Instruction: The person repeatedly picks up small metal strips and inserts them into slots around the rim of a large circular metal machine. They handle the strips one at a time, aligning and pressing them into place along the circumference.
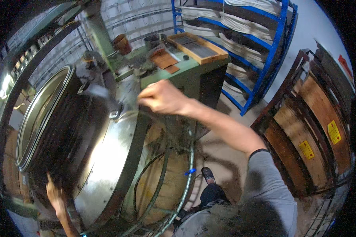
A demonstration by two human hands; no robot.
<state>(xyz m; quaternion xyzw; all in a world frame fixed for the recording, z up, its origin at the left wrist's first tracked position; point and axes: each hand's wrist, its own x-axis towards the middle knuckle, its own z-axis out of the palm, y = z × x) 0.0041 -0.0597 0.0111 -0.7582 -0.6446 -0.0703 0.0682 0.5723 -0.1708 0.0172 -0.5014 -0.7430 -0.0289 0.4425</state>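
Right hand (162, 96) blurred, palm hidden (left hand (56, 196) blurred too).

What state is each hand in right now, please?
Left hand: blurred, by the dark drum; open or closed cannot be told.
Right hand: closed; cannot tell whether it holds anything.

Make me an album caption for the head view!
Left hand by a big round drum, right hand held out, blue shelves beyond.

To your left, you have a big round drum (69, 132) with dark sides, lying tilted. Its wide silver rim (51, 114) faces away to the left. Beside its dark part curves a shiny metal band (106, 166), dotted with small fasteners.
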